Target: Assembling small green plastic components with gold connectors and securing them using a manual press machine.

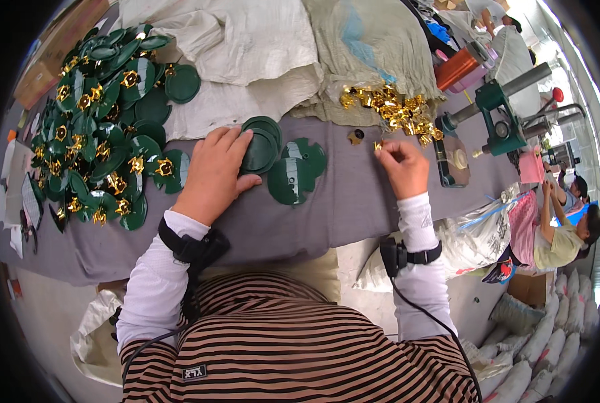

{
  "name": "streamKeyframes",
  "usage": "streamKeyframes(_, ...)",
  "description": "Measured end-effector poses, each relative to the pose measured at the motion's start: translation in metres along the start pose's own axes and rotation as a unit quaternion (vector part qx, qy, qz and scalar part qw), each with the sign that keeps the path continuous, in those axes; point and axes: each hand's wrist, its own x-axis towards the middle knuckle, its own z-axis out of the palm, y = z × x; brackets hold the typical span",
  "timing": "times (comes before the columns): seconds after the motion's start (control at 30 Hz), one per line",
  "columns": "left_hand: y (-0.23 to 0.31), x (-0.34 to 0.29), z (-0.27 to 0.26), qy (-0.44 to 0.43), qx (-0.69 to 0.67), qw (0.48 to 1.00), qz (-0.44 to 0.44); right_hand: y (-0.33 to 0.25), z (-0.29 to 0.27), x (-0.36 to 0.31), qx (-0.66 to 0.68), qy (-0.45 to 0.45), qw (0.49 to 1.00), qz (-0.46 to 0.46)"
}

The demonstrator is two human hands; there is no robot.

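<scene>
at the far left of the grey-covered surface (273, 232), a big heap of green discs (115, 149) spreads out, many with gold flower-shaped pieces on them. a white cloth (246, 50) lies behind, to the right of the heap. my left hand (214, 173) comes next, palm down, fingertips and thumb touching the left side of a small stack of round green discs (261, 149); i cannot tell whether it grips them or only rests there. just right of the stack, overlapping green discs (305, 168) lie flat, catching the light. farther right, a gold piece with a dark centre (356, 136) sits alone, near my right hand (406, 171), which pinches a small gold piece (378, 146) between thumb and fingers. beyond that hand, a pile of shiny gold pieces (399, 111) lies at the near edge of an olive sheet (387, 43). to the right stands a green hand press (503, 115), with a copper-coloured roll (461, 66) behind it.
</scene>
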Motion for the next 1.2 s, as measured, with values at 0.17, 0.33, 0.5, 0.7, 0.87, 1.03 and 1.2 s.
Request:
streamKeyframes(0.17, -0.004, 0.002, -0.003, 0.004, -0.053, 0.999, 0.007, 0.022, 0.006, -0.019, -0.029, 0.027, 0.998, -0.05)
streamKeyframes(0.33, -0.004, 0.005, 0.001, 0.055, -0.071, 0.995, 0.035, -0.011, 0.01, -0.035, 0.111, -0.03, 0.992, 0.048)
streamKeyframes(0.5, 0.013, -0.009, -0.014, 0.099, -0.38, 0.908, -0.145, -0.097, 0.038, -0.062, 0.195, -0.072, 0.974, -0.085)
streamKeyframes(0.7, 0.033, -0.037, -0.012, 0.084, -0.567, 0.791, -0.213, -0.137, 0.074, -0.074, 0.176, -0.068, 0.955, -0.229)
streamKeyframes(0.87, 0.038, -0.049, -0.022, 0.079, -0.335, 0.929, -0.134, -0.136, 0.077, -0.075, 0.118, -0.068, 0.953, -0.271)
streamKeyframes(1.03, 0.036, -0.05, -0.014, 0.195, -0.269, 0.943, 0.004, -0.137, 0.077, -0.085, 0.267, -0.167, 0.949, -0.034)
streamKeyframes(1.2, 0.02, -0.058, -0.019, 0.189, -0.254, 0.948, 0.041, -0.141, 0.09, -0.091, 0.402, -0.261, 0.863, 0.159)
